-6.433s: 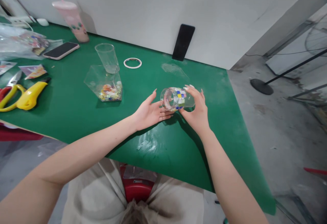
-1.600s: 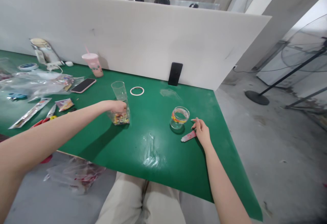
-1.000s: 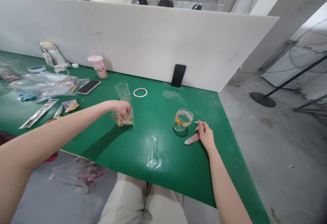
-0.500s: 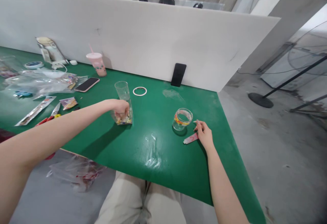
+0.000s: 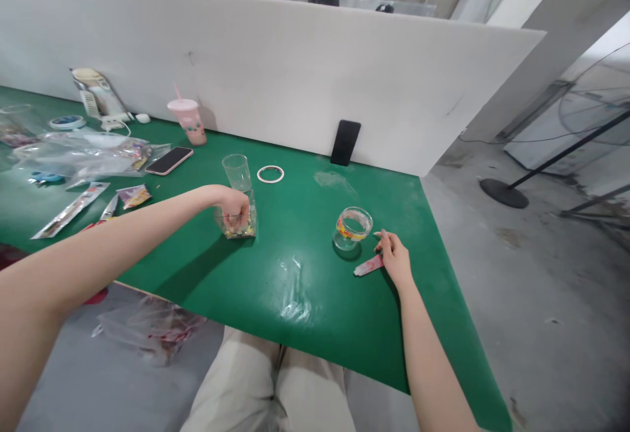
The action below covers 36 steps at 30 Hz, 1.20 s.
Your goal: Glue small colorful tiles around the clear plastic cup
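1. Over on the left half of the green, smooth-topped worktop [image 5: 315, 212], the person's bare left hand [image 5: 236, 209] is dipped into a clear, angular plastic box [image 5: 252, 211]. Small, shiny, multicoloured pieces [image 5: 248, 232] cover the bottom, and the fingers are bunched right down at them. Can't tell from here if that grip has pinched one.

2. Right hand [image 5: 395, 259] is down near the worktop's right edge, fingers loosely curled. The tail of a small pinkish-white squeeze tube [image 5: 368, 266] runs up to its fingers, but I honestly can't tell whether the grip has hold of it or it's just lying there.

3. Just beyond that tube, there's a round clear glass jar [image 5: 348, 243], upright and open, with a red, orange and yellow band around its upper part. The right hand's fingertips are close to it but apart.

4. Right behind the box is a clear, tapered cup [image 5: 237, 172], with a thin, pinkish-white ring [image 5: 270, 174] lying flat to its right.

5. Farther back, a black, slab-shaped phone [image 5: 345, 143] leans on the white, flat partition [image 5: 275, 77], and a pink, lidded tumbler [image 5: 188, 123] with a straw stands off to the left.
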### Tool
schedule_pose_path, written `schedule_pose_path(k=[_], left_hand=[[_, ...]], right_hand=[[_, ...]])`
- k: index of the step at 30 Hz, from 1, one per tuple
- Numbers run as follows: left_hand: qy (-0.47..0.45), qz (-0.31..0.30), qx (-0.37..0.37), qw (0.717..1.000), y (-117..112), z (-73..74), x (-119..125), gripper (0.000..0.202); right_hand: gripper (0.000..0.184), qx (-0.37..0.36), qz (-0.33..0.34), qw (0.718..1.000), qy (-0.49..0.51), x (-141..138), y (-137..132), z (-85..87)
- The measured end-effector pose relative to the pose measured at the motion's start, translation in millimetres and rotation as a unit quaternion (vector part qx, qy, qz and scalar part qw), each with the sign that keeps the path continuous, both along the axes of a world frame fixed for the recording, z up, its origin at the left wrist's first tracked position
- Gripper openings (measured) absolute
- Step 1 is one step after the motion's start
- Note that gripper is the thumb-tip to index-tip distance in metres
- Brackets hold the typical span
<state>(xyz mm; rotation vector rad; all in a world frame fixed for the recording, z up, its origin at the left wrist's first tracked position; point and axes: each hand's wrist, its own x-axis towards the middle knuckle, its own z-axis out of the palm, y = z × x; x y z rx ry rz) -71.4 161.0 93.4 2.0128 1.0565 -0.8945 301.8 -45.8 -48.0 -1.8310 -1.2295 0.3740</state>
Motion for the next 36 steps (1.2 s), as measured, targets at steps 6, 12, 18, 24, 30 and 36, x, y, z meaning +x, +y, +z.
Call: schedule_pose_path(k=[6,12,18,24,30,36], left_hand=[[0.002,-0.007,-0.029,1.0,6,-3.7,0,0.018],[0.0,0.0,-0.102,0.995,14,-9.6,2,0.016],[0.003,0.015,-0.106,0.994,12,-5.1,2,0.021],[-0.007,0.013,-0.076,0.997,4,9.2,4,0.016],[-0.025,0.008,-0.053,0.998,2,11.5,4,0.023],[-0.035,0.019,-0.039,0.998,2,0.2,4,0.021]], right_hand=[[0.056,0.003,-0.003,1.0,0.003,0,1,-1.2],[0.055,0.004,0.004,1.0,0.002,1,1,-0.4],[0.056,-0.002,0.002,1.0,0.01,2,1,-1.1],[0.057,0.006,0.003,1.0,0.012,1,1,-2.9],[0.06,0.003,0.004,1.0,0.009,1,1,-1.8],[0.056,-0.001,0.006,1.0,0.02,-1,1,1.7]])
